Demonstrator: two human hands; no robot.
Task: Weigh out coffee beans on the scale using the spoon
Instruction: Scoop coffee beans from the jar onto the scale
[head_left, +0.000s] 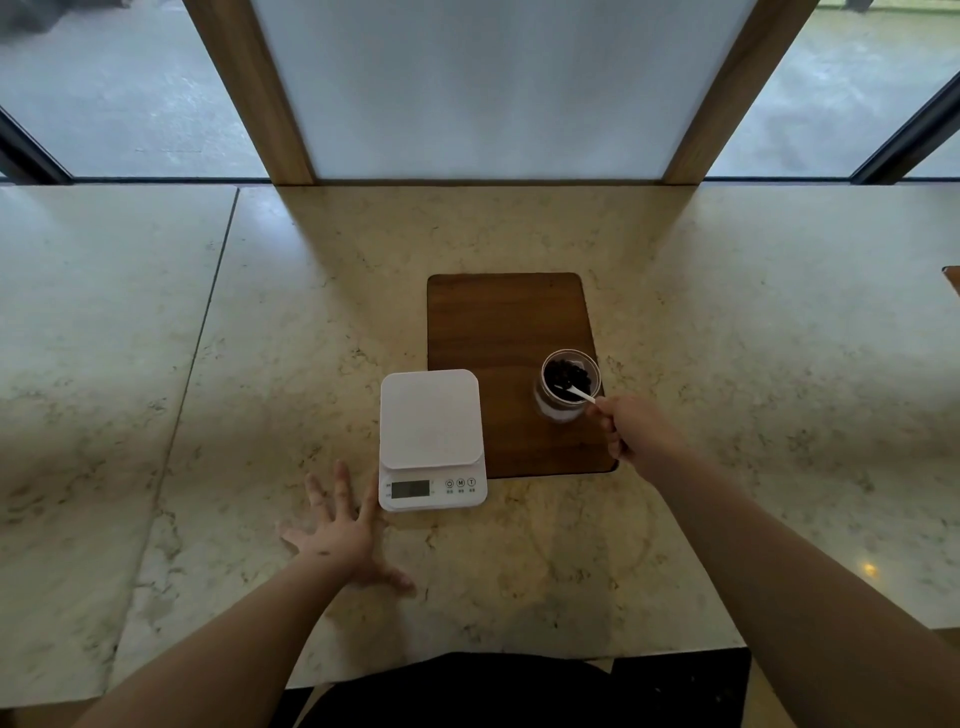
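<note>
A white digital scale (430, 422) sits on the marble counter with its platform bare and its display facing me. To its right, a glass jar (556, 409) of dark coffee beans (567, 373) stands on a wooden board (506, 322). My right hand (631, 428) grips the handle of a white spoon (581, 393), whose bowl dips into the beans. My left hand (340, 530) lies flat on the counter with fingers spread, its fingertips just left of the scale's front corner.
The marble counter (727, 364) stretches wide on both sides, with a seam on the left. A wood-framed frosted panel (488, 88) rises behind the board. Another brown edge (953, 278) shows at the far right.
</note>
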